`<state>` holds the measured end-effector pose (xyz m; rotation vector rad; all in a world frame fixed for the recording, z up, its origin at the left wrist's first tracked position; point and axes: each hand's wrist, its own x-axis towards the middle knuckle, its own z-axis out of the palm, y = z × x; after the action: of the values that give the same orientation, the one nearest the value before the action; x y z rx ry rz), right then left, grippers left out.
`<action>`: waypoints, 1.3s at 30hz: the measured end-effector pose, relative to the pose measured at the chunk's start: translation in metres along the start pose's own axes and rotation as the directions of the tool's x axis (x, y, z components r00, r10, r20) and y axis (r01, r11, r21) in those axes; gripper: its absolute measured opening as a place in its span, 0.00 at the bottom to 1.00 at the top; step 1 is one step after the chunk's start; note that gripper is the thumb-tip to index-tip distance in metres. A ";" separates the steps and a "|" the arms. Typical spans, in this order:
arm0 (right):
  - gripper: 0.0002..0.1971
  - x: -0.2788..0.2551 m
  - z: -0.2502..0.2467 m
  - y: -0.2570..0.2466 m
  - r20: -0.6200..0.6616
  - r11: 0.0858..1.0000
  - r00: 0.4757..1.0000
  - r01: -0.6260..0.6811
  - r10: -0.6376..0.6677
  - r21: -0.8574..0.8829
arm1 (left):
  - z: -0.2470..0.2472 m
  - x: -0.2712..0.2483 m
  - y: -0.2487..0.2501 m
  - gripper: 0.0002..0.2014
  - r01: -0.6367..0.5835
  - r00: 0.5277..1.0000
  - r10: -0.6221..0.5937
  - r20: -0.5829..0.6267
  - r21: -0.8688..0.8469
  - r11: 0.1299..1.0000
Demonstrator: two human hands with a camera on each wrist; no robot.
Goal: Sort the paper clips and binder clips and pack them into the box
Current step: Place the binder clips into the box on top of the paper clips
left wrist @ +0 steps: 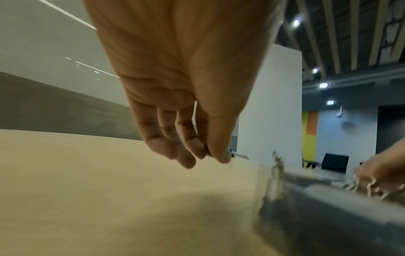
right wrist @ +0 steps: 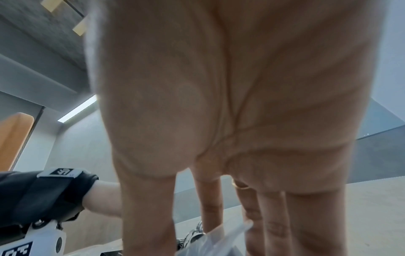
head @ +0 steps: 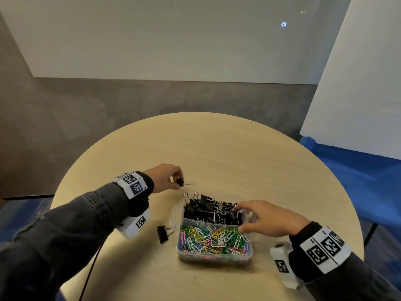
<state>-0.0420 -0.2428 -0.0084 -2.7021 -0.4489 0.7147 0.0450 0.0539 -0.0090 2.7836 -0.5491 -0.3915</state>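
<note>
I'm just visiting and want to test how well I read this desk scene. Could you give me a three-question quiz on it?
1. True or false: the left hand pinches a small black binder clip above the table.
2. Which compartment of the clear box holds the coloured paper clips? A) the near one B) the far one C) neither
3. Fill in: a loose binder clip lies on the table to the ____ of the box, as the person sees it.

Key: 1 true; 2 A; 3 left. The right hand rests with spread fingers on the box.
</note>
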 end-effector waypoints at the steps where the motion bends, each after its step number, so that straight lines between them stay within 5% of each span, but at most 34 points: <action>1: 0.29 0.000 0.000 0.000 0.000 1.000 1.000 -0.001 0.001 0.000 | -0.003 -0.001 0.005 0.14 -0.020 0.999 0.019 -0.047 -0.035 0.999; 4: 0.29 0.000 0.000 0.000 0.001 1.000 1.000 -0.002 0.002 0.006 | -0.009 -0.007 0.025 0.14 -0.143 0.984 0.134 -0.115 -0.077 0.987; 11: 0.30 -0.003 -0.001 -0.002 0.002 1.000 1.000 -0.005 0.005 0.006 | -0.008 -0.028 0.058 0.25 -0.266 0.964 0.267 -0.017 -0.143 0.953; 17: 0.29 -0.002 0.000 -0.001 0.006 1.000 1.000 -0.004 0.004 0.010 | -0.004 -0.057 0.021 0.05 -0.042 0.999 0.042 -0.007 -0.088 0.995; 20: 0.29 -0.001 -0.001 -0.001 0.008 1.000 1.000 -0.002 0.002 0.011 | 0.002 -0.075 0.004 0.08 0.078 0.984 -0.080 0.159 0.019 0.997; 24: 0.29 0.000 0.000 0.000 0.004 1.000 1.000 0.002 -0.002 0.008 | 0.022 -0.087 0.004 0.21 0.041 0.967 -0.042 0.252 0.008 0.999; 29: 0.29 -0.001 0.001 0.000 -0.006 1.000 1.000 0.006 -0.006 0.005 | 0.034 -0.079 0.011 0.18 -0.049 0.975 0.031 0.221 0.077 0.996; 33: 0.29 -0.002 0.001 0.000 -0.014 1.000 1.000 0.006 -0.006 -0.003 | 0.019 -0.075 0.004 0.08 -0.007 0.980 -0.015 0.196 0.108 0.994; 36: 0.30 -0.002 0.000 -0.001 -0.025 1.000 1.000 -0.001 0.001 0.006 | -0.005 -0.069 0.004 0.11 0.064 0.994 -0.079 0.069 0.202 0.977; 39: 0.32 -0.005 -0.005 -0.006 -0.173 0.999 0.985 -0.019 0.025 0.035 | -0.020 -0.061 0.021 0.11 -0.017 0.996 0.032 -0.089 0.162 0.987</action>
<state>-0.0441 -0.2405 0.0001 -2.7119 -0.3615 0.4824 -0.0101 0.0645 0.0288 2.9277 -0.6183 -0.2217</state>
